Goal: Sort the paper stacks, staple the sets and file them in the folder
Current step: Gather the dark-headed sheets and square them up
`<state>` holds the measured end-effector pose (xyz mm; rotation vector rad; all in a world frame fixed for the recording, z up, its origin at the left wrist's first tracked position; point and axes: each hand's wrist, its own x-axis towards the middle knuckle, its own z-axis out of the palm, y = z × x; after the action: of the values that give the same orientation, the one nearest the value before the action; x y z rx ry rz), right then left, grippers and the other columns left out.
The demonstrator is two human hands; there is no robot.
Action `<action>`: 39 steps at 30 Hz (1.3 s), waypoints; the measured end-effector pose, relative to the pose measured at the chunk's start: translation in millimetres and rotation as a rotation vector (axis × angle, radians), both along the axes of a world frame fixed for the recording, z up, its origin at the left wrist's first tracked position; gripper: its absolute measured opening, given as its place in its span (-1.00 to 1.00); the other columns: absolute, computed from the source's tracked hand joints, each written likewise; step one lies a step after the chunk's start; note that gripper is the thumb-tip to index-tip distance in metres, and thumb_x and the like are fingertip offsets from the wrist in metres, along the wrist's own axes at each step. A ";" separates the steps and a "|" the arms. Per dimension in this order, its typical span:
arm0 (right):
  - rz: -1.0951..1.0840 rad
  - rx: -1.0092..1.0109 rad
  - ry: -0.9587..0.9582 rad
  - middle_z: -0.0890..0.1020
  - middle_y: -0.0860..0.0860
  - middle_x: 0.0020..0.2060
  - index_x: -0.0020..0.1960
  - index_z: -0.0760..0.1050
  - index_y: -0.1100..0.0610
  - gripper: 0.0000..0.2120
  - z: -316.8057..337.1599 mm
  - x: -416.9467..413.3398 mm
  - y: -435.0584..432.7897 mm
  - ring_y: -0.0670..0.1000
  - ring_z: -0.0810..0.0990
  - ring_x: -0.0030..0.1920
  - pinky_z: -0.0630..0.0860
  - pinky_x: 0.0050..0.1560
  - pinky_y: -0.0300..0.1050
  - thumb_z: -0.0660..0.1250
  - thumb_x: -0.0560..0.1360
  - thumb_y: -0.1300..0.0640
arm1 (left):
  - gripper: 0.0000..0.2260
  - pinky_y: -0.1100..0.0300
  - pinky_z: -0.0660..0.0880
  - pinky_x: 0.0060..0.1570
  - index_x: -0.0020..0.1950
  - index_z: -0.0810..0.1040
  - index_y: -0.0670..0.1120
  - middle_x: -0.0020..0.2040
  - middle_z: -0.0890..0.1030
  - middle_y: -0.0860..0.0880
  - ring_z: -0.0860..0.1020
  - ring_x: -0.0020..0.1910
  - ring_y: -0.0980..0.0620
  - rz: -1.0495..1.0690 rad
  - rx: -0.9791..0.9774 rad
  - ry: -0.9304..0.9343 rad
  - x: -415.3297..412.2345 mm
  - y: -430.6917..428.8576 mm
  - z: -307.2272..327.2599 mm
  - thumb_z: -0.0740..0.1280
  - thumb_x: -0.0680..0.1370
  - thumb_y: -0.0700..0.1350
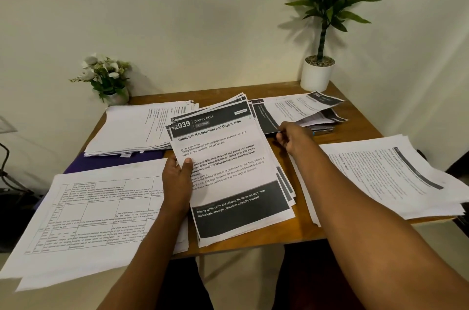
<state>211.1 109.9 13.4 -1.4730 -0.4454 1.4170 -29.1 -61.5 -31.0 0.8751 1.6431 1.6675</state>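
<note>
Left hand (177,180) grips the centre paper stack (228,170), thumb on top; right hand (291,138) pinches a dark-banded sheet (266,119) behind it on the table (360,137). Sorting looks underway; next, likely draw that sheet onto the held stack

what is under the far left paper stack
A purple folder pokes out beneath the stack's near edge. How far it runs under, and anything else there, is hidden by paper.

Five paper stacks lie on the counter (284,232). The centre stack (228,170), headed "Tablecloth Replacement and Organization", is held at its left edge by the left hand (177,182). The far-left stack (132,129) rests on a purple folder (101,163). The far-right stack (299,111) is fanned.
</note>
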 end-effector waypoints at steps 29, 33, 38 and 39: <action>0.265 0.132 -0.365 0.63 0.10 0.19 0.10 0.52 0.09 -0.74 -0.9 59.1 -12.2 0.12 0.63 0.08 0.62 -0.15 -0.09 0.45 0.50 0.35 | -0.73 -0.02 0.64 0.05 0.40 0.47 0.00 0.25 0.63 0.02 0.65 0.15 -0.03 -0.004 -0.019 0.028 -3.9 -0.2 -4.3 0.26 0.69 -0.12; 0.245 0.295 -0.485 0.57 -0.01 0.23 0.26 0.41 -0.04 -0.60 -3.6 60.1 -17.2 0.06 0.56 0.14 0.57 -0.16 -0.22 0.48 0.53 0.21 | -0.70 -0.10 0.62 0.12 0.43 0.46 -0.05 0.29 0.62 -0.02 0.64 0.18 -0.06 -0.013 -0.011 0.025 -6.1 0.1 -6.5 0.25 0.69 -0.12; 0.288 0.336 -0.416 0.59 -0.09 0.18 0.40 0.41 -0.02 -0.53 -5.3 59.2 -21.6 -0.02 0.57 0.11 0.60 -0.14 -0.18 0.43 0.56 0.25 | -0.71 0.06 0.64 -0.01 0.42 0.47 -0.05 0.25 0.63 0.01 0.65 0.15 -0.02 -0.019 0.000 0.024 -5.1 1.3 -4.7 0.25 0.69 -0.13; 0.309 0.338 -0.393 0.61 -0.09 0.17 0.41 0.42 -0.01 -0.54 -6.5 59.4 -22.1 -0.02 0.60 0.09 0.62 -0.11 -0.14 0.41 0.57 0.26 | -0.71 0.13 0.64 -0.06 0.42 0.47 -0.06 0.23 0.63 0.02 0.65 0.13 -0.01 -0.020 0.009 0.024 -4.8 0.6 -4.0 0.25 0.69 -0.14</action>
<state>270.5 87.8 6.9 -1.4407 -1.1433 1.2023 -33.9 -60.9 -35.0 0.9167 1.6389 1.6585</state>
